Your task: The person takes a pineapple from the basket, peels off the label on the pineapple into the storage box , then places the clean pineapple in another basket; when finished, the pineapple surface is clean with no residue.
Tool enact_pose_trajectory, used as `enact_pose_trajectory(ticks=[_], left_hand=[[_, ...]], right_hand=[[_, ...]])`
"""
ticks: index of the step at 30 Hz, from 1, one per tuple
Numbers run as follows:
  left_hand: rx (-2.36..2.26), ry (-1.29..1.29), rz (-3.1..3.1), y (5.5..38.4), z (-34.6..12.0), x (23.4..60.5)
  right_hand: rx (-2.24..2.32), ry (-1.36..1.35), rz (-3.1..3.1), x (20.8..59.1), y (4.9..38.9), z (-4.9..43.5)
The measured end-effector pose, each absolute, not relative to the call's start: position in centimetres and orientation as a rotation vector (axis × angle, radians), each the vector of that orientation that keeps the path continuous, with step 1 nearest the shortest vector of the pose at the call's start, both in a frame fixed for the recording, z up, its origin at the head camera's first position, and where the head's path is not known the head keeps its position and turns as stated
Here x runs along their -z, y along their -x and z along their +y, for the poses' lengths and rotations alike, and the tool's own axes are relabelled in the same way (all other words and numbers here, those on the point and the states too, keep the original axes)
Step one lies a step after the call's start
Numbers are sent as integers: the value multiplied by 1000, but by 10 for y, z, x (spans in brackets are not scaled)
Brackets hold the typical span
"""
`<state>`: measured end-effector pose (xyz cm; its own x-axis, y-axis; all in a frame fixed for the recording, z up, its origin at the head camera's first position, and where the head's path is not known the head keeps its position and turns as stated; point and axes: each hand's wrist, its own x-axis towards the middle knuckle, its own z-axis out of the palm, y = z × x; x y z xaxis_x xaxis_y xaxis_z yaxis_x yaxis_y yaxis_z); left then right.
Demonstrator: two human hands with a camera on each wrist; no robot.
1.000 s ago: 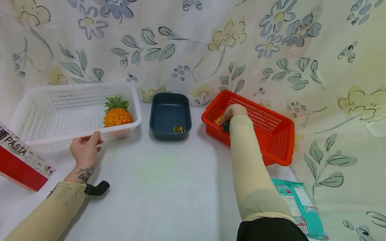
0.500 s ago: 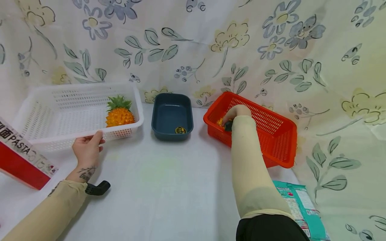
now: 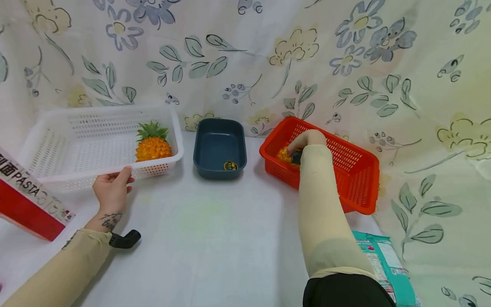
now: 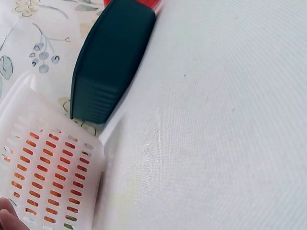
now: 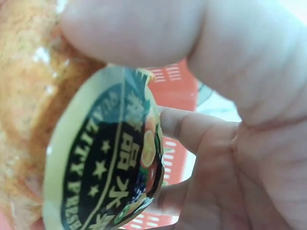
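My left hand (image 3: 113, 189) pinches the front rim of a white slotted plastic basket (image 3: 76, 174), thumb on top. Inside that basket lies an orange pineapple (image 3: 153, 149) with green leaves. My right hand (image 3: 310, 140) reaches into a red plastic basket (image 3: 358, 181) and grips a bumpy orange-yellow fruit (image 3: 284, 154), whose kind is partly hidden. In the right wrist view the thumb presses on the fruit's surface (image 5: 29, 110). A black-and-gold label (image 5: 103, 158) curves over the fruit's side, with fingers (image 5: 184, 127) curled behind it.
Between the baskets stands a dark blue dish (image 3: 212, 175) holding a small black-and-gold round piece (image 3: 231, 165). A red pasta box (image 3: 30, 209) leans in at the left. A teal packet (image 3: 395, 268) lies at the right. Floral cloth (image 3: 249, 55) hangs behind.
My right hand has shifted slightly right inside the red basket, and more of the orange-yellow fruit shows beside it. My left hand keeps its hold on the white basket's rim.
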<state>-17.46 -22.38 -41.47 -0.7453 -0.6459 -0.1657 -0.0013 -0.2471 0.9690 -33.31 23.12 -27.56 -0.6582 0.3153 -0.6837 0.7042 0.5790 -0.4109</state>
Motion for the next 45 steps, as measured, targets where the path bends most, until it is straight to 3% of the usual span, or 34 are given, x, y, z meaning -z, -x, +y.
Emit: enact_pose_trajectory(ticks=[24,32,45], left_hand=[[2004,-777,-1612,175,-221,414],[2023,-739,-1582,176,-221,417],[1960,-743,-1626,174,-220,419]], right_hand=[[798,-453,2327,206,324,247],[858,-272,2258,193,317,219],[485,225,2336,194,300,153]])
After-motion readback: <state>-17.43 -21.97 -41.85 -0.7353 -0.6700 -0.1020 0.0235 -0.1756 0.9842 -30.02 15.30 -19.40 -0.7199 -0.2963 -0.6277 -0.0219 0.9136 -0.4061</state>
